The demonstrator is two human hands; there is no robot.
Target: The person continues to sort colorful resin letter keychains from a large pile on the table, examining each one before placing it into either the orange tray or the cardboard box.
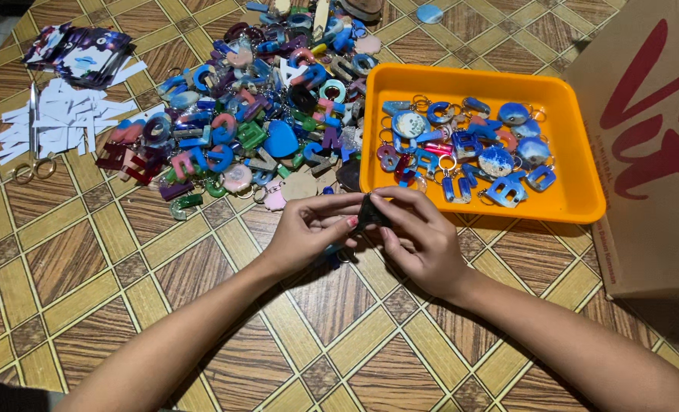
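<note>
My left hand (309, 233) and my right hand (419, 236) meet just below the orange tray (576, 202), both pinching a small dark keychain piece (371, 214) between the fingertips. A blue bit and a metal ring (339, 255) hang under my left hand. The tray holds several blue letter and round keychains (469, 152). A big heap of coloured letter-shaped keychains (263, 114) lies on the patterned floor to the upper left of my hands.
Scissors (33, 152) lie on a spread of white paper strips (65, 122) at far left, with a stack of dark printed cards (84, 53) above. A cardboard box (652, 145) stands at the right. A small blue disc (429, 13) sits at the top.
</note>
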